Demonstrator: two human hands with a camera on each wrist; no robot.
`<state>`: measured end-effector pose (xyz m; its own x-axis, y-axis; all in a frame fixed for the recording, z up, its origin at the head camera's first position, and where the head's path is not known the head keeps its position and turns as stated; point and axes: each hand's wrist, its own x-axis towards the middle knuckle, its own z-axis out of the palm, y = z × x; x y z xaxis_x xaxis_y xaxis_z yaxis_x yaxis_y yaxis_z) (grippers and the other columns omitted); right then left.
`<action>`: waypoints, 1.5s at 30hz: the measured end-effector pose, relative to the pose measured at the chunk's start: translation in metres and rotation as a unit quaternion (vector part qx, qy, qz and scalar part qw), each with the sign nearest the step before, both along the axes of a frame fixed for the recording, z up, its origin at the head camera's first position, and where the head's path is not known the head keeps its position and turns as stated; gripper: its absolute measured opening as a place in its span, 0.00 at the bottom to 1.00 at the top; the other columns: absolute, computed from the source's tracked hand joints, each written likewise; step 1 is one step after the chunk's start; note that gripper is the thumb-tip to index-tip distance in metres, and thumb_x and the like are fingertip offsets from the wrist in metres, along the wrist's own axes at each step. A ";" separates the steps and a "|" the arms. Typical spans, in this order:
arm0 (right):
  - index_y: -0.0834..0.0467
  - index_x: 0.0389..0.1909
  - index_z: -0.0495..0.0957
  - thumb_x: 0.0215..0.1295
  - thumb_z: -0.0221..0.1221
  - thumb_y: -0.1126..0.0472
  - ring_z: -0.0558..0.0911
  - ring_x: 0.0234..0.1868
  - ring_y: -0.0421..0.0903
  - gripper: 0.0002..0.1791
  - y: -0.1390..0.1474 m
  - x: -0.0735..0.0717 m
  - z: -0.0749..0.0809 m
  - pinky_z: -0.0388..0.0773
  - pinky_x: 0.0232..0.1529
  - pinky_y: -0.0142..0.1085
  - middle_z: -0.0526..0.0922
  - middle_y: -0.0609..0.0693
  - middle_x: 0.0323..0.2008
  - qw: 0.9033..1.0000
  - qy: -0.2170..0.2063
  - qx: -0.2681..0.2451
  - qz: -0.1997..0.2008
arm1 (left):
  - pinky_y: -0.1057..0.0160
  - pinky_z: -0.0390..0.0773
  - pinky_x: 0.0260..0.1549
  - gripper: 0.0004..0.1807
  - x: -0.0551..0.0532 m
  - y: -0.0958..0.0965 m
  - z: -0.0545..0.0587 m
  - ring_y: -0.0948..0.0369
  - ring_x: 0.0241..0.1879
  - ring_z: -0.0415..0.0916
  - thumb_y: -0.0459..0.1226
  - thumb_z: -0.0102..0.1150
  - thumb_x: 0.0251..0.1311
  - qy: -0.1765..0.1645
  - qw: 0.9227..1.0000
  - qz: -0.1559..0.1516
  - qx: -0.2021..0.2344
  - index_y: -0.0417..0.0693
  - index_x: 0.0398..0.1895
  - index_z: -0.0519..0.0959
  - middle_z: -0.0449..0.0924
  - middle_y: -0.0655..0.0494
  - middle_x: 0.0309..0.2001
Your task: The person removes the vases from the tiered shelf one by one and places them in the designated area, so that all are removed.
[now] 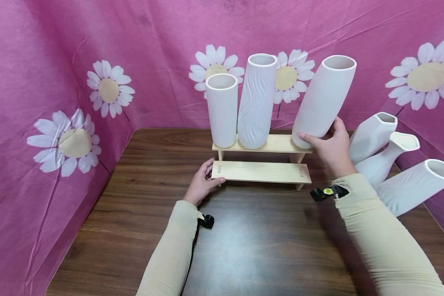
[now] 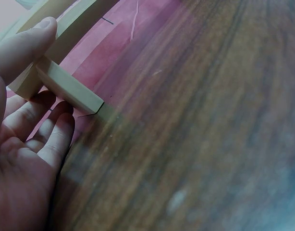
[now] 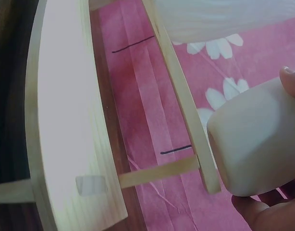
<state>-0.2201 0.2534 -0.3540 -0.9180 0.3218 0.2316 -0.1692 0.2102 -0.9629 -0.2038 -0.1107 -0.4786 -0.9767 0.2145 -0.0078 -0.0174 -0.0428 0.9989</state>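
A light wooden two-step stand (image 1: 260, 170) is on the table. My left hand (image 1: 201, 183) holds the left end of its lower board, thumb on the top face. In the left wrist view the thumb (image 2: 30, 45) lies over the board, with the fingers bent beneath beside a leg (image 2: 70, 87). My right hand (image 1: 334, 150) grips a smooth white vase (image 1: 323, 98) near its base, at the right end of the upper board. This vase leans to the right; in the right wrist view its base (image 3: 258, 139) is right at the board's edge (image 3: 181, 96).
On the upper board's left half stand a ribbed white vase (image 1: 223, 111) and a taller wavy one (image 1: 258, 100). Right of my right arm are a faceted vase (image 1: 371, 135), a narrow-necked vase (image 1: 382, 160) and a textured vase (image 1: 414, 187). A pink daisy-print cloth (image 1: 163, 90) hangs behind the table (image 1: 140, 230).
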 end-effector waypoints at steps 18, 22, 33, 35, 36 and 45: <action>0.51 0.69 0.64 0.46 0.77 0.70 0.70 0.63 0.47 0.49 0.017 0.003 -0.002 0.71 0.58 0.24 0.72 0.47 0.60 0.997 0.022 -0.073 -0.033 | 0.68 0.81 0.47 0.48 0.000 0.000 -0.001 0.52 0.59 0.74 0.21 0.67 0.55 -0.006 1.000 -0.002 0.006 0.39 0.77 0.54 0.69 0.43 0.70; 0.51 0.69 0.65 0.45 0.77 0.73 0.70 0.63 0.47 0.49 0.020 0.002 -0.004 0.72 0.60 0.26 0.71 0.47 0.60 0.995 0.029 -0.090 -0.036 | 0.68 0.81 0.47 0.47 0.000 0.001 -0.002 0.52 0.59 0.73 0.21 0.67 0.56 -0.003 1.000 -0.005 0.009 0.38 0.77 0.54 0.68 0.42 0.71; 0.48 0.72 0.61 0.51 0.75 0.67 0.68 0.65 0.45 0.49 0.027 0.004 -0.009 0.67 0.68 0.35 0.69 0.45 0.62 0.997 -0.013 -0.014 -0.078 | 0.68 0.80 0.48 0.47 -0.001 0.000 -0.003 0.51 0.59 0.73 0.21 0.67 0.56 0.001 1.000 -0.004 0.008 0.38 0.77 0.54 0.67 0.42 0.71; 0.48 0.72 0.60 0.51 0.75 0.68 0.68 0.65 0.45 0.50 0.028 0.004 -0.010 0.67 0.67 0.35 0.69 0.45 0.62 0.997 -0.012 -0.021 -0.079 | 0.68 0.80 0.48 0.47 -0.001 0.000 -0.003 0.51 0.59 0.73 0.21 0.67 0.56 0.002 1.000 -0.003 0.007 0.38 0.77 0.54 0.68 0.42 0.71; 0.48 0.72 0.60 0.51 0.75 0.68 0.68 0.65 0.45 0.50 0.028 0.004 -0.011 0.67 0.67 0.34 0.69 0.45 0.62 0.997 -0.012 -0.023 -0.079 | 0.68 0.80 0.48 0.47 -0.001 0.000 -0.003 0.52 0.59 0.73 0.21 0.67 0.56 0.002 1.000 -0.002 0.008 0.38 0.77 0.54 0.68 0.42 0.71; 0.51 0.71 0.61 0.49 0.75 0.71 0.69 0.64 0.46 0.49 0.029 0.004 -0.018 0.68 0.65 0.33 0.69 0.45 0.60 0.995 0.004 -0.052 -0.085 | 0.68 0.80 0.49 0.47 -0.001 0.001 -0.002 0.52 0.59 0.74 0.22 0.68 0.56 0.005 1.000 -0.001 0.004 0.38 0.77 0.54 0.68 0.42 0.71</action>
